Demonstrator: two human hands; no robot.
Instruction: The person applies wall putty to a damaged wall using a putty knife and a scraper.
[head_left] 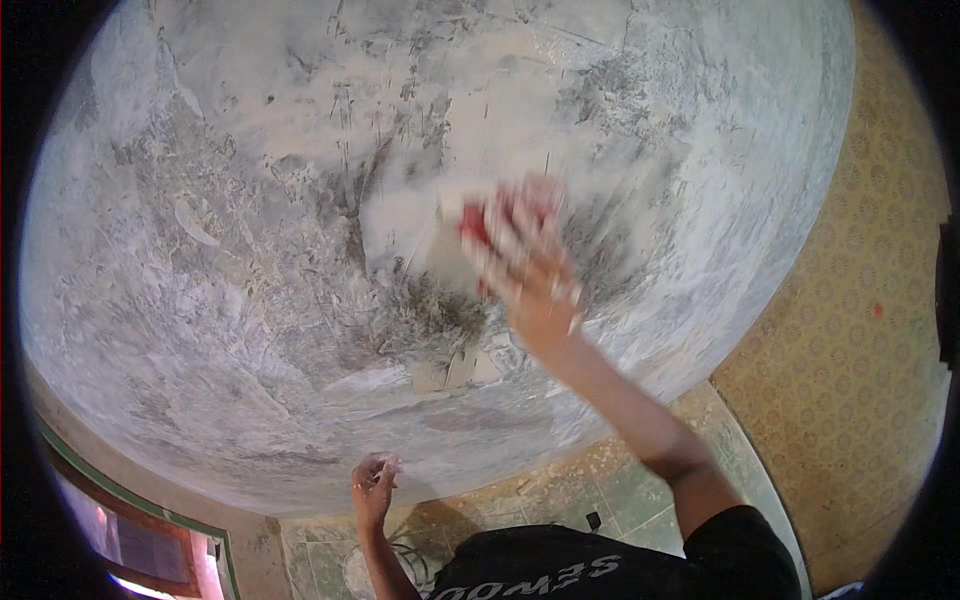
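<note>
My right hand, smeared with pale filler and blurred by motion, grips a putty knife. Red shows between and beyond the fingers, and the tool's pale flat blade lies close against the wall. That wall is patchy grey and white, with rough dark areas and smoother cream filler around the tool. Lower down, in front of my body, my left hand is raised with its fingers curled together. Whitish residue marks its fingertips; whether anything is pinched there cannot be made out.
A yellow-brown patterned wall meets the worked wall at the right. Below lies a green tiled floor scattered with pale crumbs. A whitish round container stands beside my left forearm. A red-framed window is at the lower left.
</note>
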